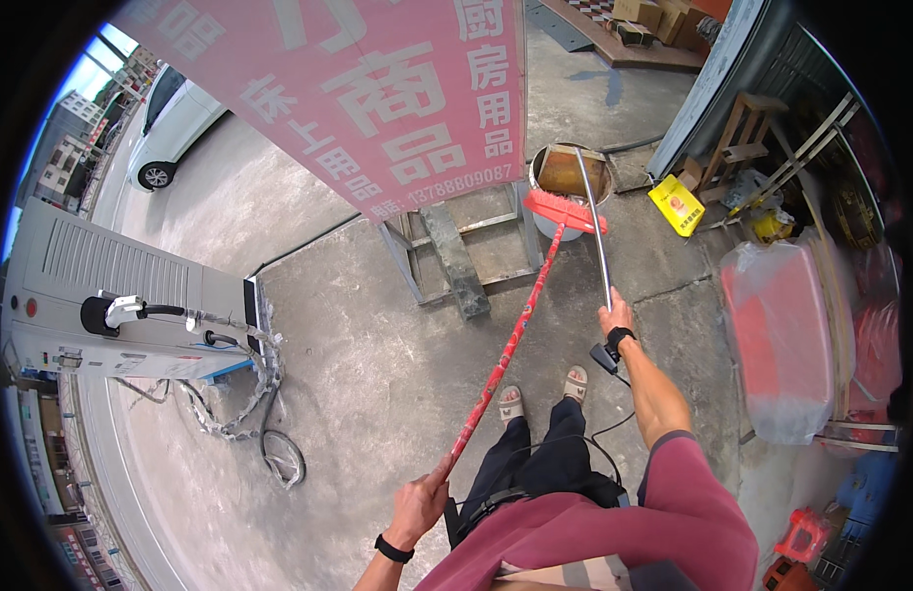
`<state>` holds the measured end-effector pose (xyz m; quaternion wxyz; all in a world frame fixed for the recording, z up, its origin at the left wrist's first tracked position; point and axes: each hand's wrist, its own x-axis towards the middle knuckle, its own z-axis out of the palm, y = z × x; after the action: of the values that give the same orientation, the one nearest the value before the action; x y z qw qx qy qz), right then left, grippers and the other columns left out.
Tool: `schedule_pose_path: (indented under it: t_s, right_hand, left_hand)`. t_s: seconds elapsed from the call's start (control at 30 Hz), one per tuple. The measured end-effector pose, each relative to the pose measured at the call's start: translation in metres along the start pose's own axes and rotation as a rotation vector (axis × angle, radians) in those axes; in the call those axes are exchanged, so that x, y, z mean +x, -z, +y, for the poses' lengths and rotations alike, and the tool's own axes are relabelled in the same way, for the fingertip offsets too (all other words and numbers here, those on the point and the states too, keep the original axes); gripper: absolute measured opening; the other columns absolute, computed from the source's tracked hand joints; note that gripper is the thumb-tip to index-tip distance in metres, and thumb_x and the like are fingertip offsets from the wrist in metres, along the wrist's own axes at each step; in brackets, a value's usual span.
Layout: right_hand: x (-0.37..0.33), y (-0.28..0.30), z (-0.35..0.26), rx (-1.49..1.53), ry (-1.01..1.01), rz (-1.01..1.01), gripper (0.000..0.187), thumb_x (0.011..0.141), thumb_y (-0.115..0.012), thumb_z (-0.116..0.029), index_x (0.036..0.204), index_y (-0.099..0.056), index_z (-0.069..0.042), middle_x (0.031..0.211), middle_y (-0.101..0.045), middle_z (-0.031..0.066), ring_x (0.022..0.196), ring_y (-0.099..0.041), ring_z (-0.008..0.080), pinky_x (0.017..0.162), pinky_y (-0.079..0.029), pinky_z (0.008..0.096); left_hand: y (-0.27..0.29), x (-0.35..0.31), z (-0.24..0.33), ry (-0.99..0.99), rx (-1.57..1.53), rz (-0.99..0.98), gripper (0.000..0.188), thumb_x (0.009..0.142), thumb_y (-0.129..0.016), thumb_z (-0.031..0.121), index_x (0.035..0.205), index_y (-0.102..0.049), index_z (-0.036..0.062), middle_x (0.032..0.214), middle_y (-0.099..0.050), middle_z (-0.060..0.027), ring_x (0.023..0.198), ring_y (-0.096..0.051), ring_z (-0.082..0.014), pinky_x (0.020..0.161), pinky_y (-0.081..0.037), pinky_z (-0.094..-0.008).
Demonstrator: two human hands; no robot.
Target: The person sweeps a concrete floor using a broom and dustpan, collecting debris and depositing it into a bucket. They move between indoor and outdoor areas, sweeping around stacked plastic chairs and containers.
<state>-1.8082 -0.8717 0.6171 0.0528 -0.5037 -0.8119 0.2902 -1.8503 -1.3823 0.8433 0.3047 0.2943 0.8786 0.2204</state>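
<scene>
Over at the white bucket [569, 235], red broom [511, 345] slants, head [567, 215] in front, contact unclear. Left hand [420, 504] wraps its handle [486, 399], right hand [617, 317] a silver pole [594, 229]. Likely light, stiff, springy-bristled, nose-heavy; grip mid-handle for control.

A maroon shirt [614, 527] has a short right sleeve [695, 485] edged by a dark grey band [672, 439]. Both wrists wear black wristbands [393, 551]. Below are dark trousers [565, 455], a black waist strap [494, 507], a thin black cable [614, 426] and beige open-toed sandals [511, 407].
</scene>
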Motion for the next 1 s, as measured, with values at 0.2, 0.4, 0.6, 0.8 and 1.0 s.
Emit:
schedule_pose_path:
  t_s: [0.2,0.4,0.6,0.8,1.0]
  right_hand:
    - [-0.022,-0.001,0.009,-0.055,0.01,-0.014,0.062,0.087,-0.059,-0.02,0.147,-0.047,-0.01,0.108,-0.068,0.0299,0.103,-0.065,0.0467,0.089,-0.052,0.051]
    - [-0.021,-0.016,-0.001,0.035,-0.083,-0.031,0.061,0.085,-0.06,-0.019,0.144,-0.05,-0.007,0.108,-0.068,0.0305,0.103,-0.065,0.0466,0.089,-0.052,0.0508]
    - [-0.029,-0.013,-0.007,-0.024,-0.059,-0.005,0.062,0.085,-0.059,-0.018,0.145,-0.049,-0.006,0.107,-0.067,0.0309,0.099,-0.067,0.0458,0.087,-0.052,0.0511]
    - [-0.03,-0.003,-0.002,0.021,-0.056,-0.065,0.063,0.083,-0.061,-0.016,0.145,-0.05,-0.006,0.107,-0.067,0.0304,0.097,-0.068,0.0437,0.084,-0.053,0.0487]
    - [-0.03,-0.001,0.005,0.119,-0.031,0.064,0.062,0.082,-0.062,-0.016,0.144,-0.052,-0.008,0.098,-0.069,0.0296,0.096,-0.069,0.0425,0.084,-0.052,0.0489]
  left_hand:
    - [-0.009,-0.015,-0.004,0.058,-0.099,-0.014,0.056,0.09,-0.063,0.011,0.144,-0.054,0.0185,0.079,-0.066,-0.0228,0.072,-0.068,-0.0411,0.063,-0.052,-0.0454]
    - [-0.011,-0.016,-0.009,0.066,-0.153,-0.016,0.056,0.09,-0.062,0.01,0.145,-0.053,0.017,0.076,-0.063,-0.025,0.07,-0.067,-0.0416,0.063,-0.051,-0.0445]
    - [-0.01,-0.017,-0.01,0.092,-0.167,-0.037,0.056,0.09,-0.062,0.011,0.145,-0.054,0.0167,0.074,-0.062,-0.0248,0.068,-0.067,-0.0404,0.062,-0.051,-0.0419]
    - [-0.011,-0.015,-0.013,0.107,-0.23,-0.047,0.056,0.091,-0.063,0.012,0.145,-0.053,0.0155,0.07,-0.06,-0.0248,0.062,-0.065,-0.0385,0.061,-0.05,-0.0411]
    - [-0.013,-0.015,-0.014,0.112,-0.227,-0.05,0.056,0.091,-0.063,0.012,0.146,-0.052,0.0145,0.07,-0.06,-0.0246,0.06,-0.065,-0.036,0.061,-0.05,-0.0404]
